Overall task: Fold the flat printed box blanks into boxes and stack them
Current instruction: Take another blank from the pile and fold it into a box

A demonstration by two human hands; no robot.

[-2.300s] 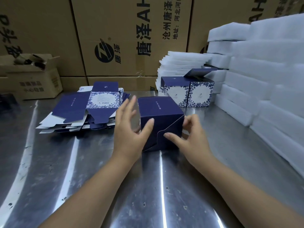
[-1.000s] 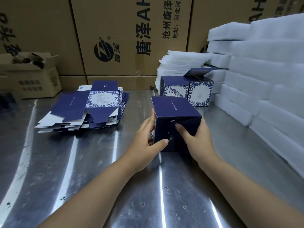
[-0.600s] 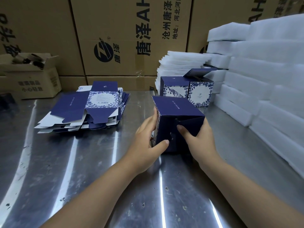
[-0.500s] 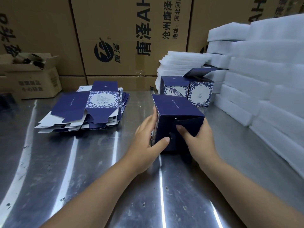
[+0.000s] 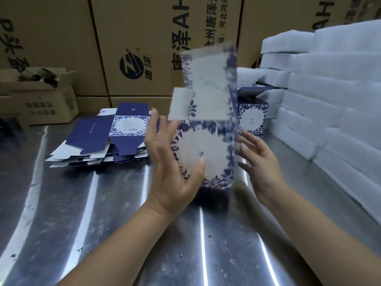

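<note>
- The box (image 5: 208, 124) is in the air over the middle of the steel table (image 5: 103, 223), upright between the two hands, and badly smeared by motion blur.
- Its near face shows a white panel ringed with blue leaf print. A tall printed flap stands up from its top, and a small white flap sticks out on the left side.
- The left hand (image 5: 173, 168) is against the box's left side, fingers straight and pointing up, with the thumb laid across the lower part of the near face.
- The right hand (image 5: 259, 164) is just beside the box's right edge, its fingers spread and relaxed. With the blur I cannot tell whether the fingertips actually touch the card.
- The hands are apart, with the box between them, and neither hand is curled round it.
- A stack of flat blanks (image 5: 107, 141) lies on the far left part of the table, navy and floral panels facing up.
- A folded box (image 5: 252, 118) stands near the table's far right corner, its lid flap raised, partly hidden behind the held box.
- White foam slabs (image 5: 329, 100) are piled along the table's right edge.
- Large brown cartons (image 5: 144, 38) with printed lettering form a wall behind the far edge, and a small open carton (image 5: 41, 100) sits at the far left corner.
</note>
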